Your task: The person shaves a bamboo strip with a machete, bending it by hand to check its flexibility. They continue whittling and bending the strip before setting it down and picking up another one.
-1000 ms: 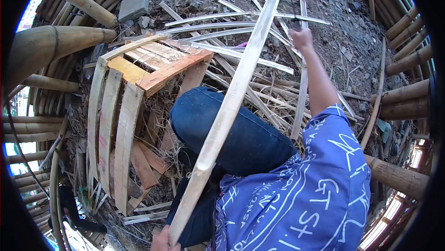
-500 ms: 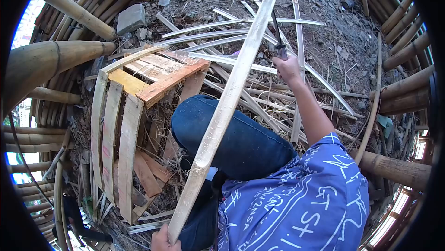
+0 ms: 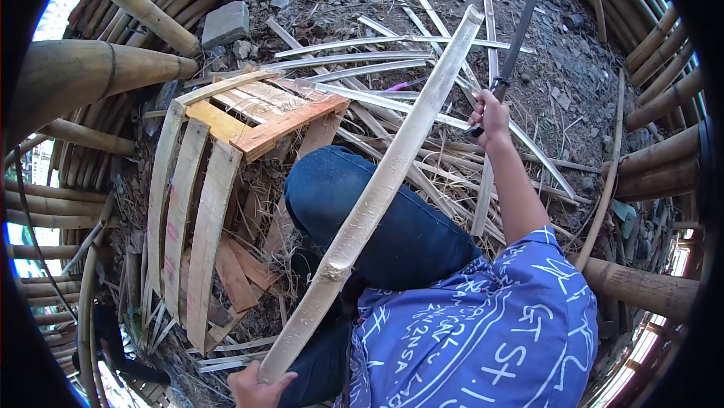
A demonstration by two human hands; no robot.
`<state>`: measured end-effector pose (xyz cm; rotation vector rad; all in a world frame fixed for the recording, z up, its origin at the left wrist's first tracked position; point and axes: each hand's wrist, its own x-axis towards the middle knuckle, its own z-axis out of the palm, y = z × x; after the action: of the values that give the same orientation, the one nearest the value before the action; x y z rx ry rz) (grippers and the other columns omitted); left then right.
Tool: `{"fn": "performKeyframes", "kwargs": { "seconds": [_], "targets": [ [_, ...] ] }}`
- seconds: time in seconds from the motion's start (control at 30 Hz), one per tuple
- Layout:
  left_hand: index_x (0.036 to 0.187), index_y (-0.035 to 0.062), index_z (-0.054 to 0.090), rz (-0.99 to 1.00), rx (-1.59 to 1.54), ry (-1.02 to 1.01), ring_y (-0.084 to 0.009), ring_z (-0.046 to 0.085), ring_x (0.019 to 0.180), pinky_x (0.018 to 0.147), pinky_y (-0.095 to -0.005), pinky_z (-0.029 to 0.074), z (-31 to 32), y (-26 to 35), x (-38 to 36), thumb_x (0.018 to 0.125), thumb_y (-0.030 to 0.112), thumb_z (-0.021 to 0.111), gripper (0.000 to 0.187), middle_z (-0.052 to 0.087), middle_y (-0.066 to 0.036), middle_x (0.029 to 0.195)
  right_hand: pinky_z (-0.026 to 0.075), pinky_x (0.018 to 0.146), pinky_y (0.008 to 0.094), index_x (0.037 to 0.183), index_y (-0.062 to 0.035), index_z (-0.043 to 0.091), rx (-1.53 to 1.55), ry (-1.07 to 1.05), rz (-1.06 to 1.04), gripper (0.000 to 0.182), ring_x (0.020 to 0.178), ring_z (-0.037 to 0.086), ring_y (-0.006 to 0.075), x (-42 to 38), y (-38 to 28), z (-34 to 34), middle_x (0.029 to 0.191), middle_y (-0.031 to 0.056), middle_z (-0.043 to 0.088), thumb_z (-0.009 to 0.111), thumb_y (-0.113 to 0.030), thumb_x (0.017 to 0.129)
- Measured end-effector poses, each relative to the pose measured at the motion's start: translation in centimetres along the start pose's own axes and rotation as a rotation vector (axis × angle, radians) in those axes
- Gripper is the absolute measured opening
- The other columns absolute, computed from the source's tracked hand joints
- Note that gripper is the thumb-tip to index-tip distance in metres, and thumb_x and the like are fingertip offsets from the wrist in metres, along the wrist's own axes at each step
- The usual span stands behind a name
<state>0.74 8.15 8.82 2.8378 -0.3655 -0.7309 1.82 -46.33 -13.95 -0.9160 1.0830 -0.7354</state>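
Note:
My left hand (image 3: pixel 256 387) grips the lower end of a long split bamboo strip (image 3: pixel 377 189), pale inner face up, with a node ridge partway along. The strip slants up across my bent knee, its far end in the air over the ground. My right hand (image 3: pixel 492 116) is wrapped round the dark handle of a machete (image 3: pixel 520 35). The long narrow blade points up and away, to the right of the strip's far end and apart from it.
A wooden crate (image 3: pixel 290 127) of slats stands left of my knee. Split bamboo strips (image 3: pixel 354 57) and shavings litter the ground ahead. A concrete block (image 3: pixel 226 23) lies at the upper left. Thick bamboo poles (image 3: pixel 641 280) surround the spot on both sides.
My right hand has moved right and slightly down, swinging the machete away from the strip to its right. The strip's far end has shifted right and down; its near end left.

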Motion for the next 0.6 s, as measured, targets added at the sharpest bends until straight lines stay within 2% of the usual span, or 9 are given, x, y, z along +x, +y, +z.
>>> {"fn": "performKeyframes", "kwargs": {
  "seconds": [0.03, 0.13, 0.17, 0.2, 0.27, 0.43, 0.47, 0.57, 0.6],
  "targets": [
    [0.08, -0.0024, 0.062, 0.019, -0.021, 0.053, -0.0368, 0.057, 0.054, 0.053, -0.0404, 0.046, 0.1, 0.4, 0.1, 0.069, 0.041, 0.08, 0.048, 0.058, -0.021, 0.062, 0.036, 0.036, 0.0283, 0.073, -0.0044, 0.05, -0.004, -0.003, 0.003, 0.015, 0.036, 0.04, 0.0102, -0.4, -0.3, -0.2, 0.052, 0.0, 0.044, 0.057, -0.014, 0.081],
    [0.085, -0.0014, 0.065, -0.015, -0.025, 0.151, -0.037, 0.057, 0.054, 0.053, -0.04, 0.046, -0.3, 2.0, 0.6, 0.07, 0.036, 0.08, 0.043, 0.059, -0.021, 0.064, 0.035, 0.035, 0.0278, 0.07, -0.0034, 0.05, -0.076, -0.064, -0.087, 0.015, 0.035, 0.04, 0.0105, -1.7, -1.7, -0.3, 0.052, 0.0005, 0.045, 0.057, -0.012, 0.081],
    [0.086, -0.0001, 0.066, -0.008, 0.064, 0.136, -0.0368, 0.059, 0.057, 0.053, -0.0402, 0.046, -0.6, 2.4, 0.8, 0.073, 0.026, 0.078, 0.031, 0.06, -0.021, 0.065, 0.035, 0.035, 0.0276, 0.069, -0.0034, 0.05, -0.161, -0.137, -0.167, 0.015, 0.034, 0.041, 0.0106, -2.1, -2.1, -0.2, 0.051, 0.0005, 0.045, 0.057, -0.012, 0.08],
    [0.086, -0.0001, 0.066, -0.01, 0.065, 0.136, -0.0368, 0.059, 0.057, 0.053, -0.0402, 0.046, -0.6, 2.6, 1.0, 0.073, 0.026, 0.078, 0.031, 0.06, -0.021, 0.065, 0.035, 0.035, 0.0275, 0.068, -0.0033, 0.051, -0.245, -0.21, -0.248, 0.015, 0.034, 0.042, 0.0107, -2.8, -2.9, -0.2, 0.05, 0.0005, 0.046, 0.057, -0.011, 0.079],
    [0.086, 0.0007, 0.066, 0.078, 0.093, 0.221, -0.0382, 0.059, 0.062, 0.055, -0.0411, 0.046, -0.4, 3.0, 1.1, 0.08, 0.019, 0.071, 0.02, 0.062, -0.022, 0.071, 0.034, 0.038, 0.0264, 0.062, -0.0051, 0.05, -0.379, -0.246, -0.279, 0.017, 0.038, 0.044, 0.0088, -5.4, -4.8, 0.8, 0.05, -0.0001, 0.047, 0.058, -0.009, 0.076],
    [0.092, -0.0003, 0.061, 0.136, 0.138, 0.16, -0.0413, 0.057, 0.069, 0.061, -0.0456, 0.044, -0.5, 5.7, 2.2, 0.085, 0.011, 0.058, 0.013, 0.059, -0.023, 0.075, 0.034, 0.046, 0.0257, 0.056, -0.0027, 0.046, -0.783, -0.579, -0.54, 0.022, 0.049, 0.043, 0.0061, -11.2, -7.0, 2.5, 0.05, -0.0003, 0.048, 0.062, -0.01, 0.07],
    [0.094, -0.0006, 0.059, 0.123, 0.186, 0.135, -0.0426, 0.056, 0.072, 0.063, -0.0472, 0.043, -0.4, 5.9, 2.4, 0.085, 0.01, 0.056, 0.014, 0.058, -0.024, 0.077, 0.035, 0.046, 0.0266, 0.06, -0.0013, 0.05, -0.781, -0.649, -0.502, 0.018, 0.049, 0.042, 0.0062, -12.1, -6.8, 2.6, 0.05, 0.0005, 0.047, 0.063, -0.011, 0.068],
    [0.097, 0.0003, 0.057, 0.044, 0.116, 0.05, -0.0439, 0.055, 0.076, 0.065, -0.0491, 0.042, -0.3, 7.2, 3.0, 0.084, 0.008, 0.053, 0.015, 0.056, -0.024, 0.079, 0.039, 0.048, 0.0281, 0.062, -0.0006, 0.055, -0.798, -0.762, -0.501, 0.014, 0.048, 0.047, 0.0092, -15.0, -6.9, 3.0, 0.05, 0.0047, 0.05, 0.063, -0.01, 0.067],
    [0.097, 0.0003, 0.057, 0.046, 0.115, 0.043, -0.0439, 0.055, 0.076, 0.065, -0.0491, 0.042, -0.3, 7.4, 3.1, 0.084, 0.008, 0.053, 0.015, 0.056, -0.024, 0.079, 0.042, 0.049, 0.0307, 0.063, -0.0005, 0.057, -0.879, -0.805, -0.468, 0.013, 0.049, 0.052, 0.0154, -15.5, -6.4, 2.9, 0.052, 0.0086, 0.053, 0.063, -0.012, 0.066]
  ]
}}
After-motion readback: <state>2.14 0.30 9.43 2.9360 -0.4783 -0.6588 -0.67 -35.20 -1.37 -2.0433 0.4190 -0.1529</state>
